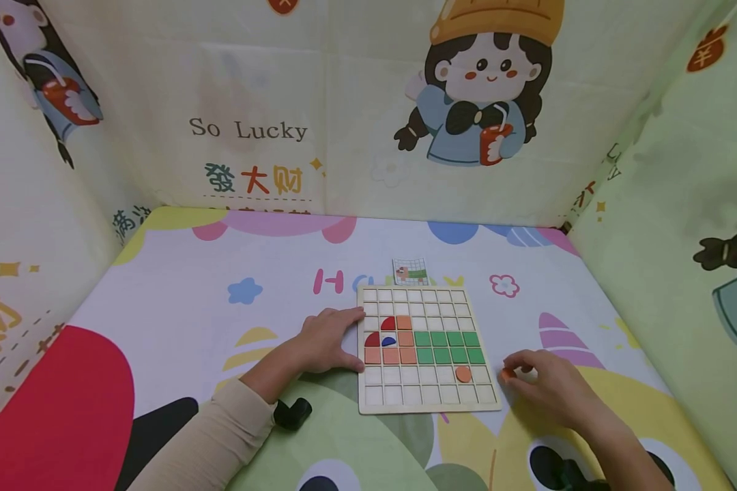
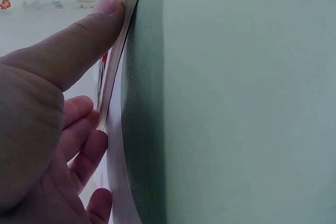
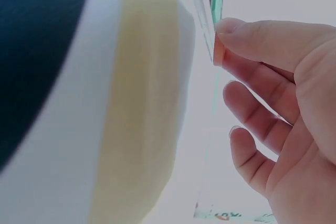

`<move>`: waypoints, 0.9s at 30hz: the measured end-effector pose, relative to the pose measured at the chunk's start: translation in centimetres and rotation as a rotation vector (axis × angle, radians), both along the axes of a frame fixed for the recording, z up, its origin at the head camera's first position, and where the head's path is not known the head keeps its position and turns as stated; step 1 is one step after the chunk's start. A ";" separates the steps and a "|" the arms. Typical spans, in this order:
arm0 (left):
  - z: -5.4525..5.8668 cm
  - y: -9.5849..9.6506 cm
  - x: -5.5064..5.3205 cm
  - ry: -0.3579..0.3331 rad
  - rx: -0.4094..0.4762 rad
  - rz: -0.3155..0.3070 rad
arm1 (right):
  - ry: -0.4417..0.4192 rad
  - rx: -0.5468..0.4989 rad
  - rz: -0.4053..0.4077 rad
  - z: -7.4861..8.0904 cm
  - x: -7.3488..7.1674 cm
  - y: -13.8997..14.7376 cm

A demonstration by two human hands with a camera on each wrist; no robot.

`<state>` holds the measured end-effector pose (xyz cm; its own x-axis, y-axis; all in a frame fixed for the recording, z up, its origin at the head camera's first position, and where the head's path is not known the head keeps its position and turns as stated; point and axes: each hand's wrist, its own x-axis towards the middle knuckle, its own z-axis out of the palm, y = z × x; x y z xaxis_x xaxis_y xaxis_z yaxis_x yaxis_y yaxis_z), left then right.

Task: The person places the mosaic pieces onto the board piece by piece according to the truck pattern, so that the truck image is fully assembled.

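Note:
A wooden grid board (image 1: 430, 411) lies on the table. Green square tiles (image 1: 440, 339), orange square tiles (image 1: 407, 355), two red curved pieces (image 1: 388, 324) and a blue half-round piece (image 1: 389, 341) sit in its cells. Lower right on the grid is an orange disc (image 1: 463, 374). My left hand (image 1: 328, 341) touches the board's left edge, thumb and fingers spread; the left wrist view shows its thumb (image 2: 86, 38) against the side. Just right of the board, my right hand (image 1: 546, 385) pinches a small orange piece (image 3: 218, 51) between thumb and index finger, seen edge-on in the right wrist view.
Behind the board lies a small picture card (image 1: 410, 273) showing a grid pattern. The table is covered with a colourful printed cloth (image 1: 184, 300). Printed cloth walls (image 1: 356, 136) rise at the back and both sides.

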<state>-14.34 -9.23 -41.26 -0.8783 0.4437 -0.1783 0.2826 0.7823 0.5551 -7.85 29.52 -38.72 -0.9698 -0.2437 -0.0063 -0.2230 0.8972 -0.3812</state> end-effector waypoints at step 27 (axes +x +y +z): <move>0.1 0.0 0.0 0.005 -0.008 -0.002 | 0.071 -0.091 0.174 1.0 -1.0 -6.5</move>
